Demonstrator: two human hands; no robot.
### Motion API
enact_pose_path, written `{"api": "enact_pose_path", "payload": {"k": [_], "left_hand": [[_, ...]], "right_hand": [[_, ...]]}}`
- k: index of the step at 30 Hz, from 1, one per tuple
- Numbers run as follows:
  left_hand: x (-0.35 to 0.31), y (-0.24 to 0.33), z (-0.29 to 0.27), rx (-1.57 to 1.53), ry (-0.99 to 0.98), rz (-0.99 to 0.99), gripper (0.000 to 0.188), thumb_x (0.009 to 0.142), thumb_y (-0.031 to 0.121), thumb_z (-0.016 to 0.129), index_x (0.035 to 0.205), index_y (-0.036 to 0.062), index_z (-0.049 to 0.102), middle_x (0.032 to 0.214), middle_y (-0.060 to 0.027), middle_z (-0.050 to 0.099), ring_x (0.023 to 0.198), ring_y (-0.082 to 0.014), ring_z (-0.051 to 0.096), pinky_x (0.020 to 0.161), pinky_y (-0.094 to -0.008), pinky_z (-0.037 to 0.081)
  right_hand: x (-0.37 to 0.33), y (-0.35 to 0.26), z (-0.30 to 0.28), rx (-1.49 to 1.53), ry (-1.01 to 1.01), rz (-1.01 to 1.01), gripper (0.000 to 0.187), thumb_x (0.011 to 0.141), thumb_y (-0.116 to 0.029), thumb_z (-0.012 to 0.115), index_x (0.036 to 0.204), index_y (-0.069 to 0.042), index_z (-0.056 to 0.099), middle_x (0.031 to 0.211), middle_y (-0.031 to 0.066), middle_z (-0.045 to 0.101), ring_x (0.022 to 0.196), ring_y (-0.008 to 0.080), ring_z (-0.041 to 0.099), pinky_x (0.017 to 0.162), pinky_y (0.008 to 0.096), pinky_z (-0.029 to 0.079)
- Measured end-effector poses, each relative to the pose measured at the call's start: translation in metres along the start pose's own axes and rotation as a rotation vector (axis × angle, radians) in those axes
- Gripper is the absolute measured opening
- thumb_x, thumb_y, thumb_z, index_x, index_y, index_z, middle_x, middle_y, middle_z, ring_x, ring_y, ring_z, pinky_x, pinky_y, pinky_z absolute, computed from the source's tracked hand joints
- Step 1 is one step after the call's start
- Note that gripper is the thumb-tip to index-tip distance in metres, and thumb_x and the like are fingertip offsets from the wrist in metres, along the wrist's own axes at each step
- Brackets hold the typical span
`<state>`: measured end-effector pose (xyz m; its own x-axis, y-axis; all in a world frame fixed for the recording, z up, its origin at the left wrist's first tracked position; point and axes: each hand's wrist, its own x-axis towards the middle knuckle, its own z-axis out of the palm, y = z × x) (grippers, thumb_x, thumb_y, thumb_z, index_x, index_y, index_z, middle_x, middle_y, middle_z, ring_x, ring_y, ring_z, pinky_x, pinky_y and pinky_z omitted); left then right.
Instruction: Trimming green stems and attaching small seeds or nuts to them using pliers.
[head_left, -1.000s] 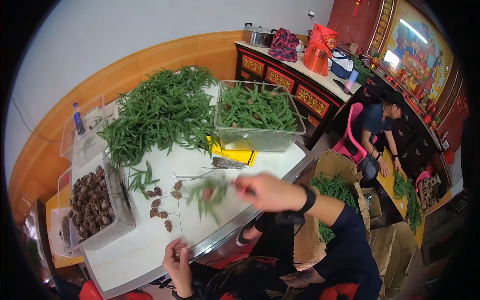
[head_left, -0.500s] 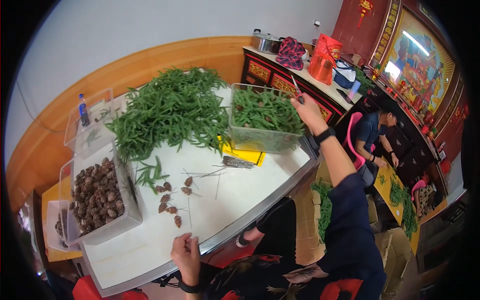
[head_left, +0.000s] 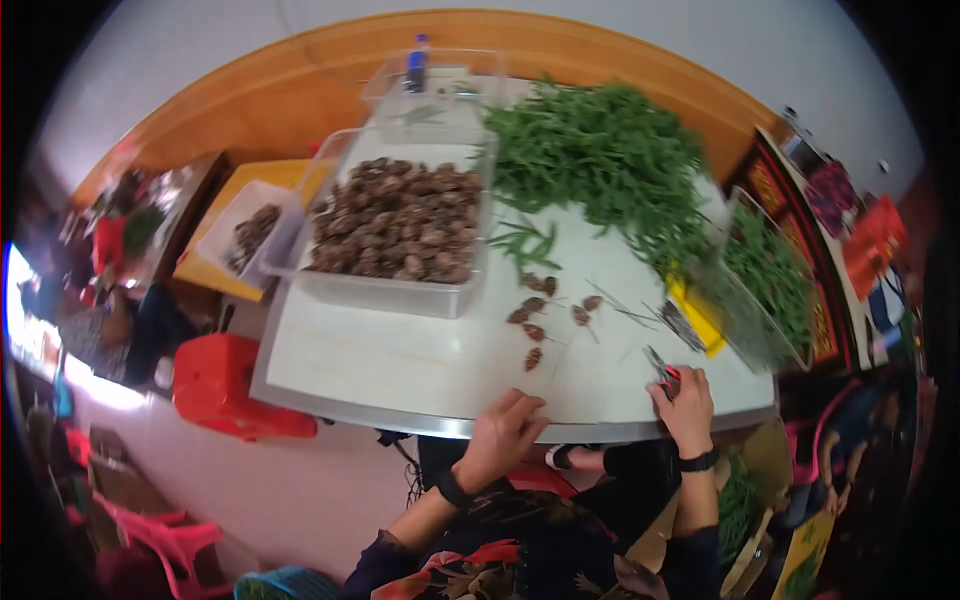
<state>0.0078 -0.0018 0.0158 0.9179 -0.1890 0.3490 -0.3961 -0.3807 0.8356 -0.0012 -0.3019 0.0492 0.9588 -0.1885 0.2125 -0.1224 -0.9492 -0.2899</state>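
My right hand (head_left: 686,408) is closed round a red-handled tool (head_left: 666,378) over the table's front right. Two slim metal jaws point away from me; blur hides whether it is scissors or pliers. My left hand (head_left: 507,432) is at the front edge, fingers bent and thumb apart, with nothing visible in it. Just beyond it lie several small pine cones (head_left: 533,358), some with thin wire stems. Loose wires (head_left: 625,303) lie farther right, beside a dark bundle of wires (head_left: 680,325) on a yellow packet (head_left: 706,318). A small green sprig (head_left: 525,243) lies behind the cones.
A clear bin of pine cones (head_left: 385,295) stands left, with a smaller clear box (head_left: 490,70) and blue-labelled bottle (head_left: 416,65) behind. A green foliage heap (head_left: 610,150) covers the back; another clear bin (head_left: 745,325) holds foliage at right. A red stool (head_left: 235,385) and seated co-worker (head_left: 850,430) are nearby.
My view has swung left. My right hand has come down from beside the foliage bin to the table's front, still gripping the tool. My left hand stays near the front edge.
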Motion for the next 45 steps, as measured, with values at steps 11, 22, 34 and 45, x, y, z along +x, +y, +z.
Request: {"api": "enact_pose_path", "payload": {"k": [11, 22, 34, 45], "left_hand": [[-0.001, -0.020, -0.017, 0.370, 0.138, 0.054, 0.010, 0.082, 0.012, 0.070, 0.086, 0.0066, 0.063, 0.077, -0.0089, 0.057, 0.066, -0.0290, 0.060, 0.057, -0.0373, 0.049], [0.004, -0.013, -0.013, 0.476, 0.195, 0.013, 0.017, 0.083, 0.020, 0.071, 0.081, 0.0068, 0.060, 0.073, -0.0073, 0.055, 0.059, -0.0241, 0.058, 0.053, -0.0346, 0.047], [0.006, -0.003, -0.006, 0.529, 0.141, -0.149, 0.025, 0.083, 0.028, 0.071, 0.084, 0.0064, 0.058, 0.070, -0.0084, 0.054, 0.057, -0.0253, 0.057, 0.054, -0.0345, 0.046], [-0.008, 0.020, -0.001, 0.541, -0.007, 0.331, 0.028, 0.085, 0.024, 0.069, 0.105, 0.0054, 0.066, 0.097, -0.0129, 0.065, 0.089, -0.0295, 0.065, 0.077, -0.0404, 0.051]], "right_hand": [[0.002, 0.005, 0.018, -0.010, 0.015, -0.030, 0.056, 0.080, -0.023, 0.073, 0.124, 0.004, 0.051, 0.113, 0.0207, 0.052, 0.107, 0.0400, 0.049, 0.090, 0.0496, 0.042], [-0.030, 0.016, 0.004, 0.309, 0.078, -0.213, 0.053, 0.083, -0.011, 0.069, 0.131, 0.001, 0.048, 0.132, 0.0218, 0.046, 0.123, 0.0391, 0.045, 0.102, 0.0471, 0.037], [-0.021, 0.051, 0.030, 0.354, 0.175, -0.353, 0.042, 0.086, -0.007, 0.067, 0.124, 0.003, 0.051, 0.137, 0.0247, 0.042, 0.124, 0.0428, 0.045, 0.097, 0.0471, 0.045], [-0.019, 0.034, 0.038, 0.259, 0.342, -0.206, 0.038, 0.091, -0.019, 0.064, 0.124, -0.003, 0.055, 0.136, 0.0216, 0.048, 0.130, 0.0479, 0.039, 0.106, 0.0543, 0.033]]}}
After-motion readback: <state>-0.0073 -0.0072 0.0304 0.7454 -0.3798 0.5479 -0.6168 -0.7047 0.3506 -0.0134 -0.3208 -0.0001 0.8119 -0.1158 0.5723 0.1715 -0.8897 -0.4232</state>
